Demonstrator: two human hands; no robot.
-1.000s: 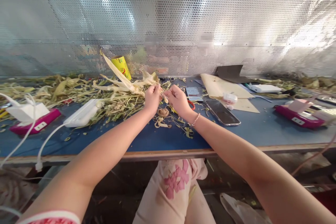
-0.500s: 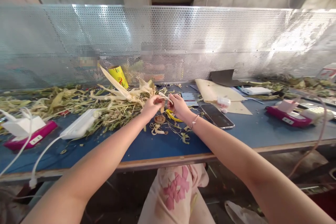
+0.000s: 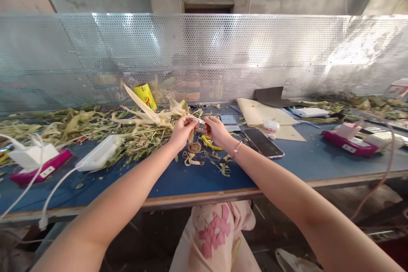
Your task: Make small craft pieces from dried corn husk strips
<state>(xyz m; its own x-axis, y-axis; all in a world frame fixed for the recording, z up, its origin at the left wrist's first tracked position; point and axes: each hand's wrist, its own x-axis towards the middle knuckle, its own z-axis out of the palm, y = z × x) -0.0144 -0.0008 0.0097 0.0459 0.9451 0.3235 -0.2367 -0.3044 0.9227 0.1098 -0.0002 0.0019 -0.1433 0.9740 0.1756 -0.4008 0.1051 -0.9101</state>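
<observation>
Between my hands a thin pale strip, apparently dried husk (image 3: 200, 121), is pinched at both ends above the blue table (image 3: 191, 180). My left hand (image 3: 183, 131) has its fingertips closed on one end. Closed on the other end is my right hand (image 3: 216, 130), with a bracelet at the wrist. Right below them lies a small round coil of brown husk cord (image 3: 194, 147). Curled pale scraps (image 3: 192, 159) rest in front of it. A yellow-handled tool (image 3: 210, 142) lies beneath my right hand, partly hidden.
Dried husks and stalks (image 3: 140, 136) pile up on the left, with a yellow tube (image 3: 145, 95) behind. A white power adapter (image 3: 98, 153) and magenta power strip (image 3: 41, 168) sit at left. A phone (image 3: 264, 143), tan paper (image 3: 266, 112) and another magenta strip (image 3: 349, 142) lie right. A perforated metal screen (image 3: 204, 51) stands behind.
My hands have levelled out, and the strip between them now lies straighter from hand to hand. The whole view has shifted slightly downward in the picture.
</observation>
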